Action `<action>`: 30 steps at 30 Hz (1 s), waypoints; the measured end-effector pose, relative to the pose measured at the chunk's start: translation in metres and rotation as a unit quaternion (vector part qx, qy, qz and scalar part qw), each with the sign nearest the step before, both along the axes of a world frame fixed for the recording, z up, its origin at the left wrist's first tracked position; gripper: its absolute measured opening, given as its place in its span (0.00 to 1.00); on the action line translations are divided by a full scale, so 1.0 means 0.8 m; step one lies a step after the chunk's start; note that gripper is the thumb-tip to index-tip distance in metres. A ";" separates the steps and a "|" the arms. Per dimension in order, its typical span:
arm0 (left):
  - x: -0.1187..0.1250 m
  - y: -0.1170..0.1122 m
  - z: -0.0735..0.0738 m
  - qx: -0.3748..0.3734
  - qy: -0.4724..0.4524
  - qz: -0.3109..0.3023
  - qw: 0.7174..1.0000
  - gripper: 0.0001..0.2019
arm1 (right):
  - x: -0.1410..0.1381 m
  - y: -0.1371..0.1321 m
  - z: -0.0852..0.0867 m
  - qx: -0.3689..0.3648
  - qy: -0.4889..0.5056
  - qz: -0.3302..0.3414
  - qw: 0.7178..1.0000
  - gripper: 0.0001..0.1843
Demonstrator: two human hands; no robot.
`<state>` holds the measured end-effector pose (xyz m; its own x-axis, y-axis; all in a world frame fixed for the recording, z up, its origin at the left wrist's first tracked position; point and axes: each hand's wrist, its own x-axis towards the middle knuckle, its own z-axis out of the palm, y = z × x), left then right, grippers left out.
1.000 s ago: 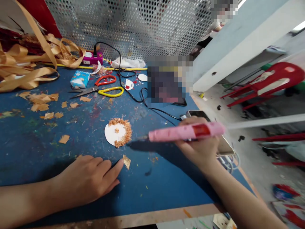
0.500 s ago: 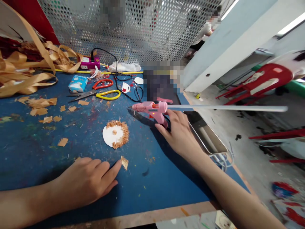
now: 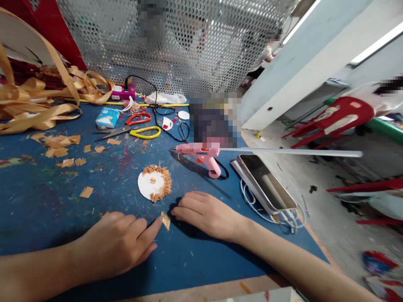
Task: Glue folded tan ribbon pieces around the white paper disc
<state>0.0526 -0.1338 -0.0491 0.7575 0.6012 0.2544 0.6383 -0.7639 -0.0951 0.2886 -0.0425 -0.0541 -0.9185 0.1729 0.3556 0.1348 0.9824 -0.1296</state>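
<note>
My left hand (image 3: 121, 239) is low over the table, most fingers curled, with its index fingertip pressed against a small square of gold ribbon (image 3: 166, 221). Just right of that square is my right hand (image 3: 203, 214), empty, palm down, its fingers loosely extended and the thumb hidden. Beyond both hands lies a white paper disc (image 3: 146, 184), with frayed gold ribbon bits around its right side and a small dab near its middle. Farther back a pink glue gun (image 3: 201, 153) rests on the table, a long clear glue stick (image 3: 292, 152) jutting from its rear.
Scissors (image 3: 138, 130) with red and yellow handles lie behind the disc, near a blue packet (image 3: 107, 118). Cut ribbon pieces (image 3: 58, 144) and long ribbon loops (image 3: 37, 105) are at left. A phone (image 3: 266, 182) with white cables sits at right. A perforated metal panel (image 3: 189, 50) stands behind.
My right hand has left the glue gun's handle and moved left and nearer, beside the ribbon square. My left hand stays at the square. The view has shifted slightly.
</note>
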 end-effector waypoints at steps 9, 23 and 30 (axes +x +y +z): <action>-0.001 0.000 0.003 -0.008 0.038 -0.001 0.999 0.18 | -0.033 -0.005 0.024 -0.223 -0.133 -0.107 0.960 0.04; -0.001 -0.001 -0.001 -0.009 0.015 0.009 1.000 0.16 | -0.051 0.000 0.043 -0.052 -0.284 -0.014 0.957 0.03; -0.005 0.006 0.000 -0.042 -0.075 0.006 0.996 0.11 | -0.049 0.002 0.043 -0.025 -0.263 -0.014 0.964 0.03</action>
